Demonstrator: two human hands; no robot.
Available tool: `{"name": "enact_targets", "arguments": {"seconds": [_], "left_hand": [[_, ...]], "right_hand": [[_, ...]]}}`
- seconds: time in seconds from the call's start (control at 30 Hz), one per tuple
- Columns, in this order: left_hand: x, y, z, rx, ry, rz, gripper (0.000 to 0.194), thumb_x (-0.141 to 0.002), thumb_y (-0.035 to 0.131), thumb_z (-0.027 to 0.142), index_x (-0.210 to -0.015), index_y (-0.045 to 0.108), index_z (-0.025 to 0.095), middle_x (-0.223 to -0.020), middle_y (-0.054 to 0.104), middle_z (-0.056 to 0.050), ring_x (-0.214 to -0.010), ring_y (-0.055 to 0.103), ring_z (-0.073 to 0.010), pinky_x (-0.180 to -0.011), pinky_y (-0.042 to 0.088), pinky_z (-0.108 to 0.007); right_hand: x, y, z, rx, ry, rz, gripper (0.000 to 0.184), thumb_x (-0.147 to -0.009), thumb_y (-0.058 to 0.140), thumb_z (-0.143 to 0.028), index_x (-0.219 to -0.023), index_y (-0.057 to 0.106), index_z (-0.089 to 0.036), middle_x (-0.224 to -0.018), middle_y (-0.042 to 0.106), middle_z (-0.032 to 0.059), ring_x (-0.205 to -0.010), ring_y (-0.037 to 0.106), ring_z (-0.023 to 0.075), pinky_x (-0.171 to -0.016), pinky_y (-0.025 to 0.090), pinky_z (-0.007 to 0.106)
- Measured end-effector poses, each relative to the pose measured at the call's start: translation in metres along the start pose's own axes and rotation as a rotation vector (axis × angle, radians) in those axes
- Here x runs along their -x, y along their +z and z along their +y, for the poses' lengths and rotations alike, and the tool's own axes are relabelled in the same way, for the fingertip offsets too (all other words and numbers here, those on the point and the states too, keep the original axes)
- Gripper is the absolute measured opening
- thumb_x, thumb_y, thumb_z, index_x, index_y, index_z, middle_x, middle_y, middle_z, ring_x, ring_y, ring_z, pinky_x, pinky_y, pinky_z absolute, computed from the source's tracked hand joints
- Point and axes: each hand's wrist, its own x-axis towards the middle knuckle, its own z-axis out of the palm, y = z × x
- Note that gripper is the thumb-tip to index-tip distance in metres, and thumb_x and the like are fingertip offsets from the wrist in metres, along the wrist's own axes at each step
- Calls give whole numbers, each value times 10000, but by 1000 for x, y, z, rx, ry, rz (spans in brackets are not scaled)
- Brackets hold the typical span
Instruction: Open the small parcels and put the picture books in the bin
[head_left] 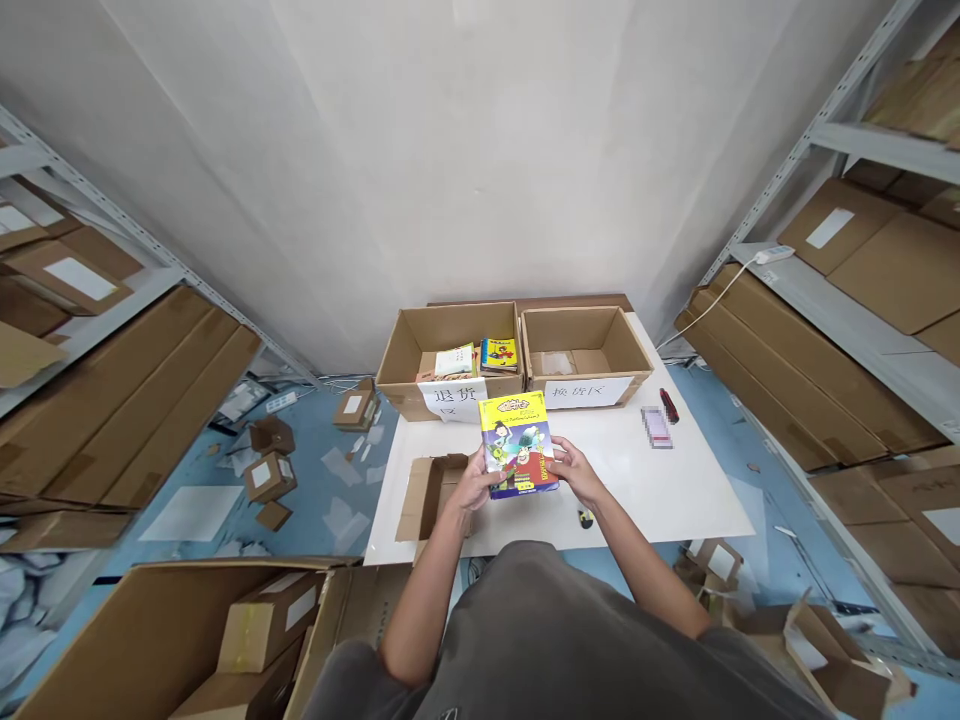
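Note:
A colourful book (517, 440) with a yellow top and a cartoon cover is held above the white table (637, 500). My left hand (477, 482) grips its lower left side, thumb on the cover. On the right edge, my right hand (576, 474) closes round the book the same way. Just left of my left hand lies a small opened carton (424, 500). Behind the book stands a cardboard box (405, 400) with a handwritten label, holding several books (499, 354). A second labelled box (637, 372) sits beside it, with something pale on its bottom.
A red and black tool (668, 405) and a blurred card-like item (657, 427) lie at the table's right. A small yellow and black object (586, 519) is near the front edge. A large carton (150, 610) of boxes stands front left. Shelves (825, 140) flank both sides.

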Motion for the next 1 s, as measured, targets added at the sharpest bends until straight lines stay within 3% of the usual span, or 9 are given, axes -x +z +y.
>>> {"name": "enact_targets", "arguments": {"seconds": [0.2,0.37,0.47,0.57,0.63,0.73,0.8,0.93,1.0], "left_hand": [[-4,2,4,-57,-21,20,1051,-650,935,337,-1557,409,258,-1399,640,-164,-1203,672,-336,-994,579,-469],[-8,19,4,-370,117,429,775,-745,867,416,-1443,571,257,-1371,631,-145,-1222,647,-302,-975,578,-415],[-8,48,-2,-397,151,270,784,-801,823,426,-1509,510,302,-1448,589,-123,-1229,641,-281,-957,586,-386],[-10,66,0,-337,202,149,882,-835,794,420,-1600,369,311,-1501,563,-105,-1285,612,-279,-1002,572,-393],[-12,61,8,-282,224,138,865,-852,775,426,-1602,368,287,-1497,574,-106,-1305,604,-283,-1053,545,-411],[-11,36,19,-168,185,57,920,-803,825,409,-1596,378,270,-1513,564,-122,-1332,591,-307,-1091,519,-438],[-7,20,21,-99,110,-10,960,-782,847,395,-1602,362,276,-1482,591,-137,-1303,615,-317,-1074,529,-457],[-5,7,12,-40,34,-45,1000,-758,874,383,-1606,350,295,-1414,640,-140,-1225,665,-309,-1051,540,-472],[-8,5,8,-48,27,-54,990,-759,874,379,-1601,361,295,-1415,634,-144,-1221,664,-307,-1050,538,-473]], "right_hand": [[4,3,-2,-118,115,-29,665,-675,903,-442,-1220,562,-276,-1052,806,67,-931,781,283,-775,628,392],[10,7,-9,-85,-20,80,646,-731,862,-433,-1281,569,-267,-1089,796,86,-963,775,299,-831,626,439],[18,25,-9,39,-166,63,586,-780,809,-395,-1321,610,-290,-1210,759,83,-1062,748,287,-924,603,462],[26,38,-8,217,-277,-56,520,-805,760,-339,-1318,677,-325,-1377,679,64,-1297,628,297,-1036,550,471],[27,36,-9,271,-288,-89,517,-815,753,-331,-1328,687,-333,-1423,649,58,-1373,563,301,-1094,506,487],[19,17,-12,247,-262,129,598,-789,803,-366,-1365,650,-320,-1465,617,68,-1396,535,303,-1146,452,513],[12,4,-13,167,-188,223,664,-739,853,-392,-1359,633,-303,-1441,633,87,-1361,567,310,-1106,488,510],[6,-10,-14,-65,19,-4,640,-704,890,-407,-1275,636,-265,-1180,767,90,-1052,743,298,-890,599,441],[7,-11,-14,-125,42,-36,614,-702,896,-397,-1238,626,-266,-1102,788,69,-950,765,279,-831,608,409]]}}
